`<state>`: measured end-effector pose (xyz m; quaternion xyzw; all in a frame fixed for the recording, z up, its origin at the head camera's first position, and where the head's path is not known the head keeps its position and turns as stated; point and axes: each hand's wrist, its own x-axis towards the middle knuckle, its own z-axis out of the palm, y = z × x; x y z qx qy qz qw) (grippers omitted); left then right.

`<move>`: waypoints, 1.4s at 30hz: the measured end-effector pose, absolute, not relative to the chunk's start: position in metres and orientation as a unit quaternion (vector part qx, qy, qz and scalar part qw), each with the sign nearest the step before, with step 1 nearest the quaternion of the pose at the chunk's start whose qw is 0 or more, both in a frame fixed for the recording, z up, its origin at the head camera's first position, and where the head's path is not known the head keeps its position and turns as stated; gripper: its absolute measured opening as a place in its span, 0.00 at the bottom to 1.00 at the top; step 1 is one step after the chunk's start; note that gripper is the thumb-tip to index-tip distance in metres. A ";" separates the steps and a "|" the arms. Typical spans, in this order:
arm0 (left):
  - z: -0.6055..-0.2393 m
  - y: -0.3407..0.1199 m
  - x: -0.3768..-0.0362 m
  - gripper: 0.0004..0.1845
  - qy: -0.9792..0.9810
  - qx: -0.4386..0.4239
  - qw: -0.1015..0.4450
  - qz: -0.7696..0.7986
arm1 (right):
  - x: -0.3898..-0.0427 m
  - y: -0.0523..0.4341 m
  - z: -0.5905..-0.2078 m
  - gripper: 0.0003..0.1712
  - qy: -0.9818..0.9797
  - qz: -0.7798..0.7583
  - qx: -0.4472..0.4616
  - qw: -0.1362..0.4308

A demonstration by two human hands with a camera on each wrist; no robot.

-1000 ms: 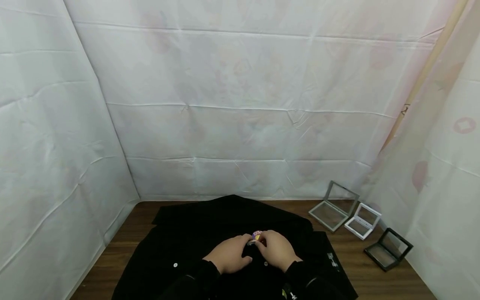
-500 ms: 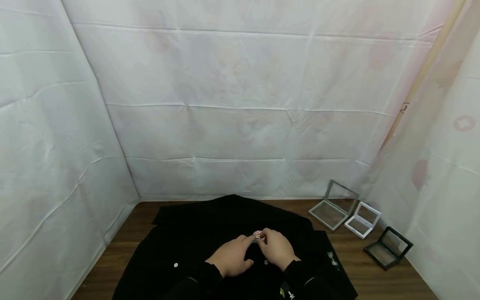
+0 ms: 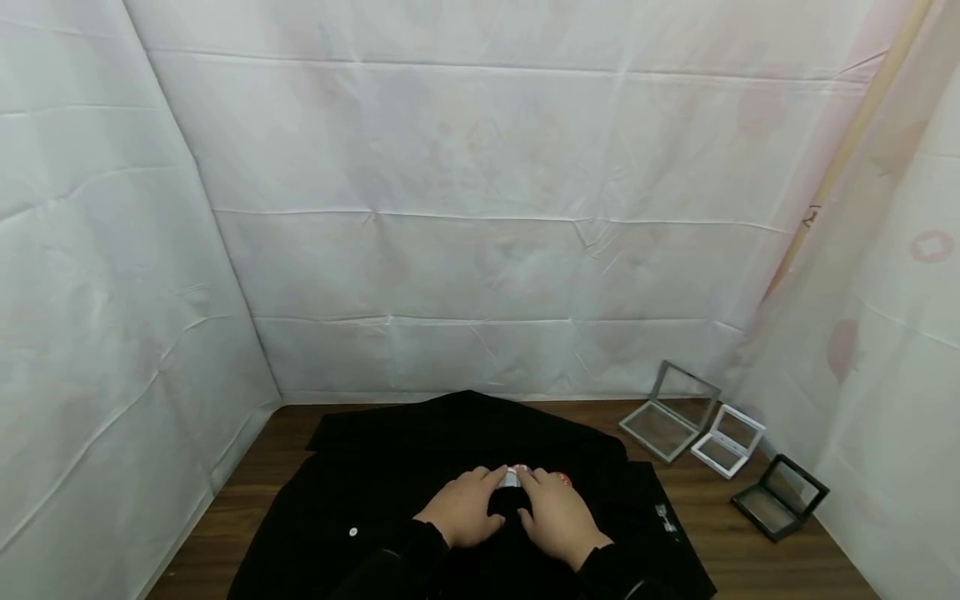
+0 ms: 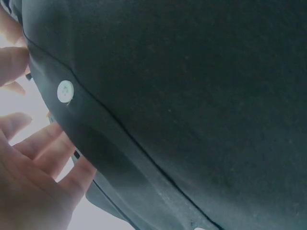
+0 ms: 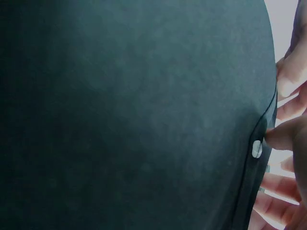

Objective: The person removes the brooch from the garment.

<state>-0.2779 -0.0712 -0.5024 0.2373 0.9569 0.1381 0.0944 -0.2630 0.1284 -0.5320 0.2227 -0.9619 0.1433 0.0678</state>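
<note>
A black garment (image 3: 405, 458) lies spread on the wooden table (image 3: 262, 450). Over its middle both hands meet, fingers curled. Between their fingertips is a small silvery round badge (image 3: 512, 478). My left hand (image 3: 491, 481) pinches it from the left and my right hand (image 3: 531, 481) from the right. A small red spot (image 3: 561, 479) shows beside the right hand's fingers; I cannot tell what it is. In the left wrist view the left hand's fingers (image 4: 43, 148) lie at the garment's edge near a white button (image 4: 65, 91). The right wrist view shows fingertips (image 5: 288, 136) beside another white button (image 5: 256, 149).
Three open display frames lie at the table's right back: a grey one (image 3: 667, 417), a white one (image 3: 726, 442) and a black one (image 3: 780, 498). White cloth walls close in the table on three sides. A white button (image 3: 352, 531) sits on the garment's left front.
The badge showed a colourful face a second ago and now shows a silvery side. Both hands have lowered slightly onto the garment, and the right hand has spread a little.
</note>
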 end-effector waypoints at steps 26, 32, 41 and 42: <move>-0.513 -0.076 -0.281 0.38 0.957 0.204 0.112 0.174 | -0.256 0.125 -0.528 0.33 -0.965 0.105 0.235 0.043; -0.517 -0.077 -0.281 0.37 0.957 0.209 0.102 0.176 | -0.257 0.124 -0.529 0.35 -0.967 0.095 0.233 0.029; -0.521 -0.078 -0.282 0.38 0.956 0.209 0.105 0.176 | -0.250 0.119 -0.519 0.31 -0.967 0.075 0.244 0.011; -0.521 -0.078 -0.282 0.38 0.956 0.210 0.103 0.176 | -0.249 0.119 -0.518 0.31 -0.968 0.075 0.241 0.008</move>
